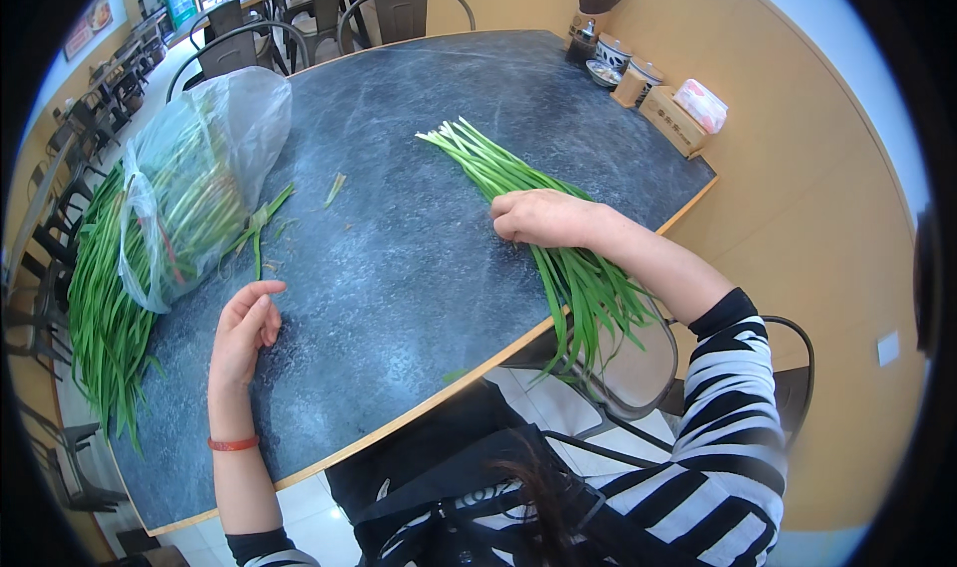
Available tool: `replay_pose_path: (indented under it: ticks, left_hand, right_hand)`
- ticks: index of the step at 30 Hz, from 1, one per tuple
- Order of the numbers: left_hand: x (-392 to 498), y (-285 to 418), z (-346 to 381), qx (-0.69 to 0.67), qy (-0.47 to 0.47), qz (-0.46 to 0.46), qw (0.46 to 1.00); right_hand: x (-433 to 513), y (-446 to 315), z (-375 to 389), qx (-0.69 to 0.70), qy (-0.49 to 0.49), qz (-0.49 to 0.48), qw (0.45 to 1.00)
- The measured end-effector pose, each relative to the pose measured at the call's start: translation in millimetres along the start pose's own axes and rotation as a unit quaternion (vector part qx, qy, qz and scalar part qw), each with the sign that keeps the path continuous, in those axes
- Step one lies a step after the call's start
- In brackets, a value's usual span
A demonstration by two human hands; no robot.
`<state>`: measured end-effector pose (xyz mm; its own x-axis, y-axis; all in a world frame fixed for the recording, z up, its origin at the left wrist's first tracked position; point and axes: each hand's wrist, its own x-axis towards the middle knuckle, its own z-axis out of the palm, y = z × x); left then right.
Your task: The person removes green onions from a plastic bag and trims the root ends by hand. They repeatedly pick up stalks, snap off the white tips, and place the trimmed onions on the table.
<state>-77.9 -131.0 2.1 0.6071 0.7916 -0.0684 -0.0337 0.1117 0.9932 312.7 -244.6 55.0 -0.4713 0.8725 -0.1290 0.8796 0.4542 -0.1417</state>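
Note:
My right hand [549, 218] is closed over the middle of a bunch of garlic chives [591, 286] on the dark, wood-edged table [389, 290]. Their pale cut ends point to the far left, while the green leaves hang over the near table edge. The fingertips are partly hidden. My left hand [247, 328], with a red bracelet at the wrist, hovers by the table's left part, fingers loosely bent and nothing visible in them. Just beyond it lie stray leaf scraps [258, 227]. A clear plastic bag [217, 170] wraps the stems of a larger heap of chives [108, 298] at the left.
Against the wall at the far right stand a chopstick holder [587, 25], lidded jars [613, 51], a small dish [603, 73] and a wooden tissue box [677, 122]. Metal chairs [404, 17] line the far side. Another chair [635, 357] is below the hanging leaves.

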Motion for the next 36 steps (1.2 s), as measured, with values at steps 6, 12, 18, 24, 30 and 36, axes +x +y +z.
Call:
replay_pose_path:
  ticks: [6,12,18,24,30,36]
  left_hand:
    - [0,1,1,-0.008,-0.002,0.001,1.0]
    - [0,1,0,-0.001,0.001,-0.004,1.0]
    - [-2,0,-1,0.013,0.017,-0.017,1.0]
    - [2,-2,-3,0.005,0.003,0.0,1.0]
    - [3,-5,-3,-0.013,0.021,0.013,1.0]
    - [4,2,5,-0.005,0.058,-0.024,0.998]
  right_hand:
    - [4,12,9,0.252,0.113,0.098,0.956]
    - [7,15,19,0.236,0.143,0.133,0.952]
    - [17,8,23,0.358,0.149,0.238,0.89]
    - [19,3,39,0.292,0.261,0.176,0.903]
    - [17,-7,54,0.181,0.342,0.166,0.907]
    - [14,-13,25,0.128,0.326,0.207,0.914]
